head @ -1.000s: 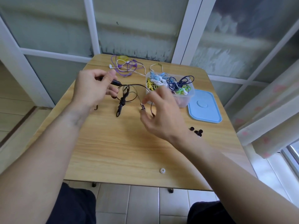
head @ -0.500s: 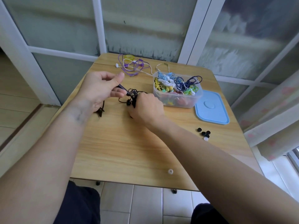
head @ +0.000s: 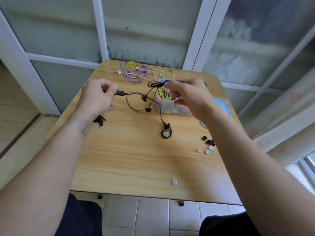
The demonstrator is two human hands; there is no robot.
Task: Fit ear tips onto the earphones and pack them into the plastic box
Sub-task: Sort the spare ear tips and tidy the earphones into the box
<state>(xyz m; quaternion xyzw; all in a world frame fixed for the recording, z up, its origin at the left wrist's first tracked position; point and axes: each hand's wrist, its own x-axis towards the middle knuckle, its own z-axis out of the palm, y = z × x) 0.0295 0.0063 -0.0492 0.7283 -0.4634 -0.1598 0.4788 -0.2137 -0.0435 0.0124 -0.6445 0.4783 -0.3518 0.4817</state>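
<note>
Fingers of both our hands pinch the cord [head: 136,94]: left hand [head: 97,97] its plug, right hand [head: 185,94] its coil over the box [head: 167,108], nearer.

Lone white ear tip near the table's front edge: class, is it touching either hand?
Apart. In the head view the white ear tip lies alone on bare wood, clear of the left hand and right hand.

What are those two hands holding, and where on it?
One black earphone cable: the left hand pinches its plug end, and the right hand pinches the bundled coil, raised beside the plastic box.
</note>
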